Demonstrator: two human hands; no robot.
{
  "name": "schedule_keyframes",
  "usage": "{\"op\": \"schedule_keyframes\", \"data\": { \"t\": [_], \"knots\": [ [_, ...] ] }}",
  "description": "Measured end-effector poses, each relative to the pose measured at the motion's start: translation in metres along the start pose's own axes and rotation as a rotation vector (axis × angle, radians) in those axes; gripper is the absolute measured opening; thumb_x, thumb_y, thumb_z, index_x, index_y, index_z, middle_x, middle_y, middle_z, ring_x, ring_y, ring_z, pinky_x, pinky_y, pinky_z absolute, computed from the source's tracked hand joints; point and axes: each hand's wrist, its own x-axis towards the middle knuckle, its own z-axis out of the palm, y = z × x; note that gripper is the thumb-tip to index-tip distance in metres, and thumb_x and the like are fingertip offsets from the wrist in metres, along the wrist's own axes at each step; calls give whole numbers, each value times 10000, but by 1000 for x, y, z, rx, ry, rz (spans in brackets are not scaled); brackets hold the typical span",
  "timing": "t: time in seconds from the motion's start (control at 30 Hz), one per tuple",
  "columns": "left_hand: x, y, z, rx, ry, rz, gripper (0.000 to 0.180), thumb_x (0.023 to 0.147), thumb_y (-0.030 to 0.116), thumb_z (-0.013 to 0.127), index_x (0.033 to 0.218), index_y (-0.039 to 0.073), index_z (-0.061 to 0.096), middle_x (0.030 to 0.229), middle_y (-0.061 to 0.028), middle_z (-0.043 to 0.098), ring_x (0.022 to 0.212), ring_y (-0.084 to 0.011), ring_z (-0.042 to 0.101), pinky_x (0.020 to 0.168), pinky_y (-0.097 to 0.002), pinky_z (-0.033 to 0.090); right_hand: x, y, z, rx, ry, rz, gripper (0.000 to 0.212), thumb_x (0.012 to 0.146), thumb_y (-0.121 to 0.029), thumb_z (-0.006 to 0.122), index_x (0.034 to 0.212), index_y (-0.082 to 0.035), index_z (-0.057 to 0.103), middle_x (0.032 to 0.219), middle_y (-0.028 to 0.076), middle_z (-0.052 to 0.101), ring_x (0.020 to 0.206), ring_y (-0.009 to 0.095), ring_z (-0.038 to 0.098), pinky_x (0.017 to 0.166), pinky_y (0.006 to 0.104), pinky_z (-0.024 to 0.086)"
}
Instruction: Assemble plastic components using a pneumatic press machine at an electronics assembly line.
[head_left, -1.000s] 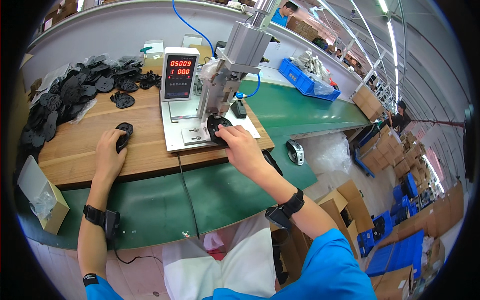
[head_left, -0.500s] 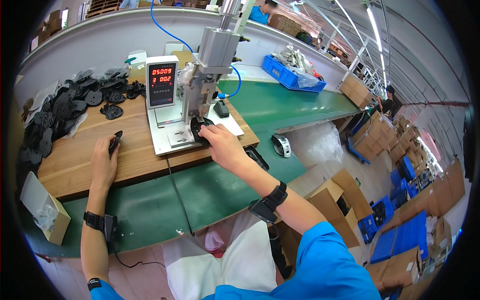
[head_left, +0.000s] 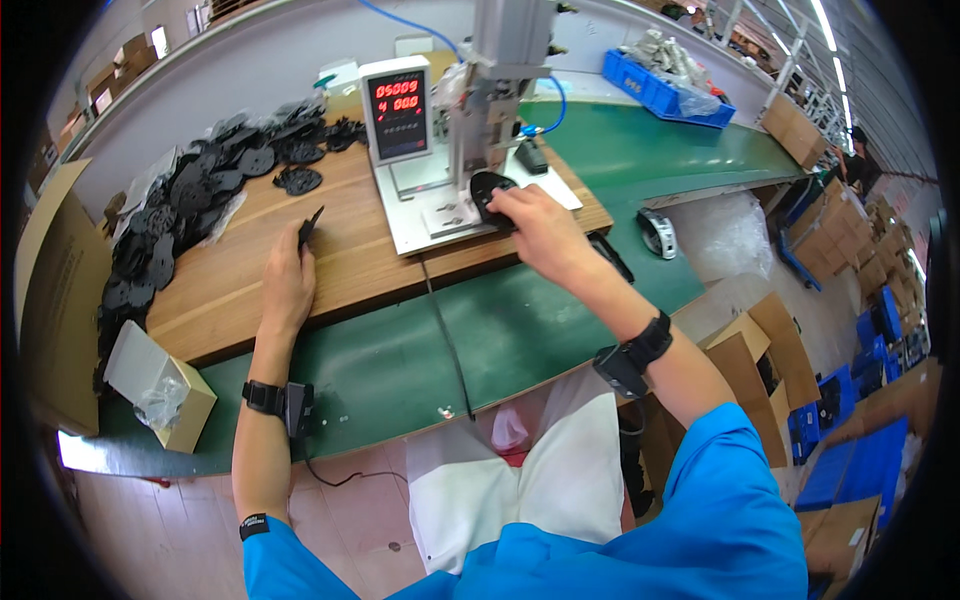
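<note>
- The left hand (head_left: 290,285) stands over the left side of the board (head_left: 350,268), its fingers narrow, holding a thin part (head_left: 311,228), black and tilted up nearly edge-on.
- The right hand (head_left: 540,225) has its fingers drawn together on the near right edge of a rounded part (head_left: 487,190), also black; its palm side is hidden.
- That rounded part sits on the right side of the white plate (head_left: 408,228), just below the press (head_left: 500,110); whether the press touches it, I cannot tell.
- Left of the press, the display (head_left: 398,105) shows red digits.
- At the far left, a heap (head_left: 190,195) of black parts spreads out, with a loose part (head_left: 298,180) just right of it.
- Near left on the green table (head_left: 385,355) stands a small box (head_left: 187,425), open, with clear plastic inside.
- Right of the board lies a silver-and-black shell (head_left: 656,234); a blue crate (head_left: 660,92) stands far right.
</note>
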Motion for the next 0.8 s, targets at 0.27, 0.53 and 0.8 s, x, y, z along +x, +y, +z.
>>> {"op": "schedule_keyframes", "data": {
  "t": [0.27,0.53,0.8],
  "knots": [
    [1,11,-12,-10,-45,39,390,986,-27,554,1369,38,583,1281,-243,666,1174,-447,634,969,-479,513,7,-3,4,5,-11,-13,335,805,108,557,1101,-43,598,1052,129,638,1028,371,594,861,484,538],
    [13,83,-25,211,82,563,478,838,-110,630,1294,35,638,1321,-197,677,1242,-385,650,1114,-501,501,5,-3,6,53,-11,23,325,835,88,572,1120,-61,619,1057,115,662,1071,369,600,893,496,539],
    [9,168,22,356,-253,634,470,844,-15,644,1309,51,631,1334,-166,662,1265,-362,628,1146,-500,472,-24,7,-55,392,156,242,320,834,81,581,1113,-34,687,1085,145,720,1033,335,675,903,401,547]
  ]
}}
